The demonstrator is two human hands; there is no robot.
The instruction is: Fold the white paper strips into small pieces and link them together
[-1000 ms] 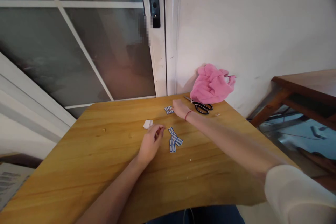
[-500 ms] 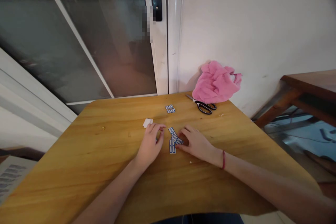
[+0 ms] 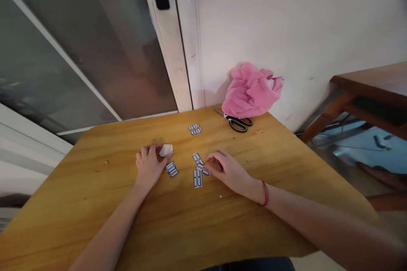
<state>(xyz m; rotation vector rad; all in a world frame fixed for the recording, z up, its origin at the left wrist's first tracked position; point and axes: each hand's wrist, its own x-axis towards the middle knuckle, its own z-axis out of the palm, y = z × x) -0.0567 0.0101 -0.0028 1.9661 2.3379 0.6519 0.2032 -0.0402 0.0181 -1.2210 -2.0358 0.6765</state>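
Note:
My left hand (image 3: 150,163) is closed around the edge of a small stack of white paper slips (image 3: 166,150), thumb in front and forefinger behind. Just below its thumb lies a fanned group of blue-bordered labels (image 3: 172,169). My right hand (image 3: 229,172) rests on the table with thumb and forefinger apart. Its thumb tip touches the edge of a loose, overlapping pile of blue-bordered labels (image 3: 197,178). Farther back, another small set of these labels (image 3: 195,129) lies flat, with neither hand near it.
Black-handled scissors (image 3: 238,124) lie at the back of the wooden table (image 3: 178,228), partly beneath a pink plush cloth (image 3: 251,91) against the wall. A glazed door (image 3: 178,59) borders the back left. Another wooden table (image 3: 365,82) stands at right.
My left hand has moved left onto the white slips, uncovering the fanned labels. My right thumb and forefinger have spread apart beside the pile. The view has turned slightly.

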